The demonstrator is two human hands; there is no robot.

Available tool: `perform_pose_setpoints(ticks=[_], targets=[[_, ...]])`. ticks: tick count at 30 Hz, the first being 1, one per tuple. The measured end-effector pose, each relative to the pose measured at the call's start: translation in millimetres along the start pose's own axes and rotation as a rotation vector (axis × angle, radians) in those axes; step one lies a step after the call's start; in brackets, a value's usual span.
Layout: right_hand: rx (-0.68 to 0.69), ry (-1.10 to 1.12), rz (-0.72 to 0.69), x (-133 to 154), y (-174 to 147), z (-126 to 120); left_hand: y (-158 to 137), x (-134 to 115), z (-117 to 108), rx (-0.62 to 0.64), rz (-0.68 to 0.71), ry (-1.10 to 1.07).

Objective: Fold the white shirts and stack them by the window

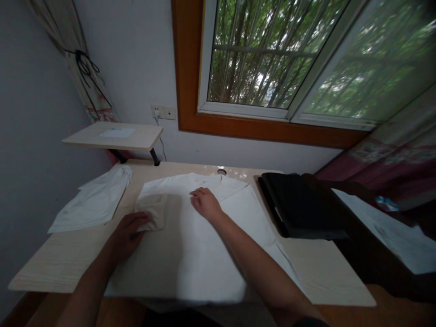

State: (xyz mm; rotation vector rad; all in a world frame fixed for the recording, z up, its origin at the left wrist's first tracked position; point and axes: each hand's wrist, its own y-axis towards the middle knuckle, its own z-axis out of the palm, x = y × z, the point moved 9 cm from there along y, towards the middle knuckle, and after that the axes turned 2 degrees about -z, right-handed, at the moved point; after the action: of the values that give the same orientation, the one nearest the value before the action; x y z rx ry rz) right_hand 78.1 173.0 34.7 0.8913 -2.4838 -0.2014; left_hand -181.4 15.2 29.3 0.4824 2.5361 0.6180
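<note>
A white T-shirt (204,245) lies spread on the pale desk, its neckline toward the window and its lower edge at the desk's near side. At the shirt's left side, my left hand (131,229) is closed with fingers and thumb about the sleeve fabric, which is bunched and creased there. My right hand (206,203) rests on the shirt just below the collar, fingers stretched out over the cloth and gripping nothing visible. A shadow covers the left half of the shirt.
Another white folded garment (93,200) lies at the desk's left. Behind it a small raised shelf (136,138) carries a paper (117,132). Black folders (301,204) lie on the right, partly past the desk (327,272). A wall socket (163,112) and window (265,59) are behind.
</note>
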Motion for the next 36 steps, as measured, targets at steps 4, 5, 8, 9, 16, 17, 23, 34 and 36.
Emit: perform_pose_setpoints(ticks=[4,5,8,9,16,17,23,34,36], targets=[[0.062,0.082,0.068,36,33,41,1,-2,0,-0.012,-0.004,-0.001],[0.069,0.067,0.100,41,40,47,2,-4,0,-0.014,0.004,-0.001],[0.087,0.045,0.176,54,56,59,4,-6,1,-0.014,0.026,0.010],[0.092,0.052,0.192,57,61,62,4,-6,0,-0.013,0.030,0.015],[0.022,0.407,0.250,68,73,68,5,-7,-8,-0.064,0.082,-0.009],[-0.007,0.492,0.281,65,73,67,4,-7,-10,-0.079,0.081,-0.007],[-0.144,0.914,0.525,29,65,57,-1,-2,-7,-0.082,-0.008,0.067],[0.004,1.035,0.671,0,19,58,-3,-9,8,0.099,-0.053,0.061],[0.074,1.005,0.553,11,12,58,-3,-9,9,0.102,-0.048,0.060]])
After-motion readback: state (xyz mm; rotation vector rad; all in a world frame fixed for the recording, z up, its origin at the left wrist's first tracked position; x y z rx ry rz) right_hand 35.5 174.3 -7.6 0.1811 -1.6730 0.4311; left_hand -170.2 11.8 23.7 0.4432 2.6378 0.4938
